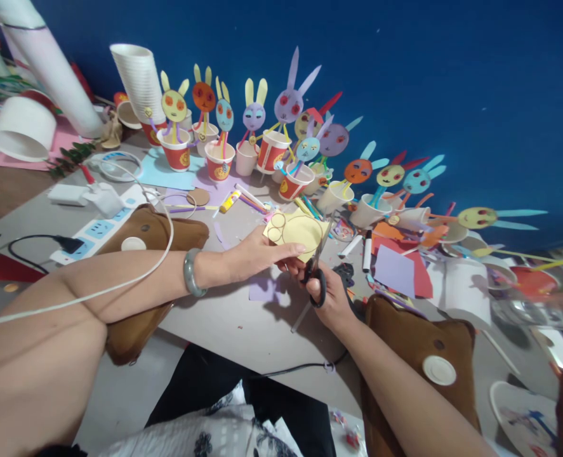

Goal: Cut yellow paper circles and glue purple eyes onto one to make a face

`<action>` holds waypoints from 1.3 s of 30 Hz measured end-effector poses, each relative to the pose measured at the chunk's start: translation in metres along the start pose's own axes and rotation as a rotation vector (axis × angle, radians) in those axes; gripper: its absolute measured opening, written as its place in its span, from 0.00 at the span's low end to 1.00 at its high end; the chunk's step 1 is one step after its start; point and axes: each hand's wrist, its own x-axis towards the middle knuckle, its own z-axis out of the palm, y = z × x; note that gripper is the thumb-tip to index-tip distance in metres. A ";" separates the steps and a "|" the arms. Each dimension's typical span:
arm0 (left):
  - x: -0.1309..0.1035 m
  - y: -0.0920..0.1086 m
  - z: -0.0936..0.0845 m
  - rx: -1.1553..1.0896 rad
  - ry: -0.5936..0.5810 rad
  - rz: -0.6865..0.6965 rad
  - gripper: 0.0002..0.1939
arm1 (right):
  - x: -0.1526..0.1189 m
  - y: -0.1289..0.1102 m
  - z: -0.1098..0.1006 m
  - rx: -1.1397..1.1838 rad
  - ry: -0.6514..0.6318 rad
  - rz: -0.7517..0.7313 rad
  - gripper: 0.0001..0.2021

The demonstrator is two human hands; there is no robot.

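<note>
My left hand (262,254) grips a piece of yellow paper (304,231) between thumb and fingers. One large circle and smaller circles are drawn on it. A jade-coloured bangle (195,273) sits on my left wrist. In my right hand (331,298) is a pair of black-handled scissors (318,285), its blades up at the paper's right edge. Whether the blades have cut into the paper is hard to make out. Behind my hands stand several paper cups (175,152) carrying rabbit figures with round paper faces (289,105) and long ears.
A white power strip (95,228) with a plugged-in adapter and cables lies at the left. Brown cushions (419,362) flank the table's front. A tall stack of cups (136,79) stands back left. Markers (367,251), a purple paper square (394,271) and scraps lie around the middle and right.
</note>
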 end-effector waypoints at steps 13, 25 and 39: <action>0.000 0.002 0.000 0.028 -0.031 0.045 0.18 | 0.001 0.000 -0.001 -0.020 0.010 -0.022 0.31; 0.000 0.001 0.000 -0.006 -0.022 0.050 0.19 | 0.001 -0.001 -0.001 -0.016 0.014 -0.008 0.31; 0.000 0.006 -0.001 0.042 -0.003 0.033 0.18 | 0.000 0.004 -0.002 0.006 0.014 -0.016 0.30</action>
